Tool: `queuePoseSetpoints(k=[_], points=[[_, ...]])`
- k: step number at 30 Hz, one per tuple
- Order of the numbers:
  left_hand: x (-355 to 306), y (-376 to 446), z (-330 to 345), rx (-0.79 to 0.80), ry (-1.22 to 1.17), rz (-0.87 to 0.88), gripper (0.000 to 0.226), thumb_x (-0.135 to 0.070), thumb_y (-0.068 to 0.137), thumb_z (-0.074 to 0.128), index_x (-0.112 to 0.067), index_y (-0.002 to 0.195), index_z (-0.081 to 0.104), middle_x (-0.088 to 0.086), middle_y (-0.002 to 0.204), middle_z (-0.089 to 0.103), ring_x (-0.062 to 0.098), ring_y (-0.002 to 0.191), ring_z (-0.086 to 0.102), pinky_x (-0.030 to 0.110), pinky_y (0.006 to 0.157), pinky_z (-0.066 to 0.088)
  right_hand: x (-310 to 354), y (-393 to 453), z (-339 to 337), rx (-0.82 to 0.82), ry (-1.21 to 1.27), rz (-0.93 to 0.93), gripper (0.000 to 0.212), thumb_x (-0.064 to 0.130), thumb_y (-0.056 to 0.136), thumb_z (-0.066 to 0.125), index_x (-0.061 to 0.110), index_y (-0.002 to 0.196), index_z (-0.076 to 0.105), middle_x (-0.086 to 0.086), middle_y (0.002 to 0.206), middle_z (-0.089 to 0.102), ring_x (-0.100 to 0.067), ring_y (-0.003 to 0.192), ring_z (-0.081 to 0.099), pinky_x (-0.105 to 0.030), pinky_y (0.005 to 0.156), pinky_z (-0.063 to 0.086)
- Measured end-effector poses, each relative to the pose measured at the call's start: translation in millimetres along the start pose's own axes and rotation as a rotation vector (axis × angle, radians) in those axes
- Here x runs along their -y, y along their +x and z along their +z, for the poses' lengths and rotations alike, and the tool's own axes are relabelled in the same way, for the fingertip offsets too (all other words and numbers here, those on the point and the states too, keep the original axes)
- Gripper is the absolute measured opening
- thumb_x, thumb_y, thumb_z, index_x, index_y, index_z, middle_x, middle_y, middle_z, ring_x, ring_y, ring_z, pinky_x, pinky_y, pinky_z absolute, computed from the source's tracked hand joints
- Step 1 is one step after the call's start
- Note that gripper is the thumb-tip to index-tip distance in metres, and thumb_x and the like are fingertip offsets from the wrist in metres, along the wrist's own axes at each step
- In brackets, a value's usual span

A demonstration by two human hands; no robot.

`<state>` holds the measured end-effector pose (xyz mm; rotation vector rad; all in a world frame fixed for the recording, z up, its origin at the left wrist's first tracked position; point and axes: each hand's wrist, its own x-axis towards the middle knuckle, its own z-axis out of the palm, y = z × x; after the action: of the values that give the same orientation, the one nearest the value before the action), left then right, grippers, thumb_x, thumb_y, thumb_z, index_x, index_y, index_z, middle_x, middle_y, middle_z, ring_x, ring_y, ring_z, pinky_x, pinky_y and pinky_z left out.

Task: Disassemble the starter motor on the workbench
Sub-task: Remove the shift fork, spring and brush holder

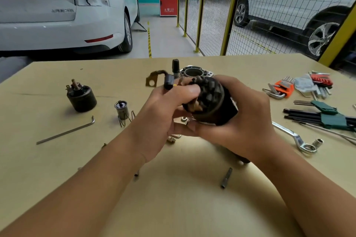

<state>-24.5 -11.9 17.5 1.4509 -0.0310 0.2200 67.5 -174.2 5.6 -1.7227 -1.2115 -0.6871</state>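
I hold the black cylindrical starter motor body (217,106) above the middle of the workbench (57,159), its open end with the brush assembly facing me. My right hand (244,121) grips the body from the right and below. My left hand (169,107) pinches the brush assembly at the open end. A lead with a brass terminal tab (152,81) sticks out to the upper left. Behind my hands stands the grey aluminium end housing (194,72). The black solenoid (81,96) and its plunger with spring (122,110) lie at the left.
A long hex key (65,132) lies at the left. Hex key sets in orange (283,88), red (320,81) and green (331,116) holders sit at the right, with a ring spanner (296,138) and socket (318,142). A bit (226,178) and small fasteners lie near me.
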Motion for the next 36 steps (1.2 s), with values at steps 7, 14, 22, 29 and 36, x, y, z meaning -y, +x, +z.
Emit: queuePoseSetpoints(k=[7,14,22,29,36], points=[[23,2,27,-0.089,0.032,0.109,0.066,-0.053,0.065,0.093,-0.037,0.122,0.062,-0.005,0.116,0.076,0.019,0.112,0.073,0.037,0.086,0.062,10,-1,10,-0.024,0.425,0.321,0.025,0.03,0.086,0.08,0.007,0.093,0.076,-0.008,0.077,0.072,-0.025,0.071,0.069,-0.046,0.062,0.055],[23,-1,32,-0.21,0.072,0.227,0.071,-0.037,0.065,0.094,-0.017,0.125,0.061,-0.003,0.115,0.077,0.014,0.11,0.074,0.026,0.09,0.059,10,9,6,-0.185,0.397,0.419,0.05,0.035,0.103,0.054,0.014,0.057,0.056,0.002,0.051,0.05,-0.013,0.048,0.046,-0.031,0.047,0.036],[28,-9,33,-0.244,0.22,0.22,0.066,-0.044,0.061,0.094,-0.028,0.118,0.063,-0.015,0.111,0.075,0.001,0.103,0.071,0.011,0.083,0.053,-63,12,-55,0.01,-0.021,0.814,0.016,0.024,0.096,0.069,0.018,0.082,0.073,-0.001,0.065,0.071,-0.003,0.046,0.058,-0.024,0.052,0.049],[37,-12,34,-0.265,0.31,0.192,0.064,-0.056,0.053,0.092,-0.041,0.108,0.064,-0.022,0.106,0.073,-0.004,0.098,0.07,0.011,0.077,0.054,-84,4,-103,0.124,-0.336,0.996,0.04,0.049,0.095,0.065,0.016,0.072,0.068,-0.001,0.062,0.065,-0.014,0.057,0.059,-0.025,0.051,0.041],[43,-9,34,-0.303,0.328,0.192,0.065,-0.063,0.047,0.09,-0.058,0.105,0.061,-0.029,0.108,0.071,-0.009,0.097,0.069,0.034,0.078,0.064,-87,-46,-189,0.257,-0.897,1.228,0.025,0.048,0.077,0.078,0.032,0.091,0.064,-0.003,0.095,0.064,-0.031,0.094,0.056,-0.046,0.087,0.051]])
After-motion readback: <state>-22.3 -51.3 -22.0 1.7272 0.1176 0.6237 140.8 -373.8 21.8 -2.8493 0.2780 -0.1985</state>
